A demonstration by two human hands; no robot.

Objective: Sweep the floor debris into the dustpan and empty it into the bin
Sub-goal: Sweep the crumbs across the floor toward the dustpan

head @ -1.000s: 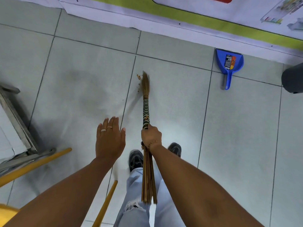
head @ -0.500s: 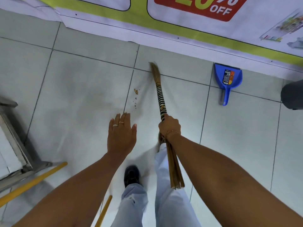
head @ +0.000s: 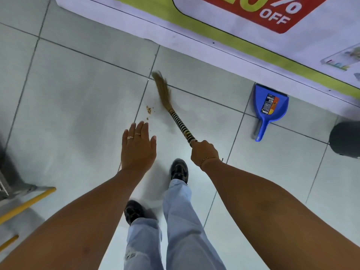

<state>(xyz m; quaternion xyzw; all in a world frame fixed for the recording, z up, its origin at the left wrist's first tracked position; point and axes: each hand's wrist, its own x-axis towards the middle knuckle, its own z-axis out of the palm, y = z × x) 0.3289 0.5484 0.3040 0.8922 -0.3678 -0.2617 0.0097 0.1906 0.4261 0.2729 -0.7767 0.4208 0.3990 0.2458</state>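
My right hand grips the striped handle of a straw broom. The broom slants up and left, and its bristle tip lies on the tiles near a grout crossing. A small patch of brown debris lies just left of the bristles. My left hand hovers flat over the floor with its fingers spread, holding nothing, a little below the debris. A blue dustpan lies on the floor at the right, its mouth toward the wall. The dark round bin is cut off by the right edge.
A banner with a green stripe and a red "OFF" sign runs along the wall base at the top. A metal frame and yellow poles stand at the left. My legs and dark shoes are below the hands.
I have stepped forward toward the wall. The broom has swung from upright to leaning left, its tip now right of the debris. The dustpan appears nearer.
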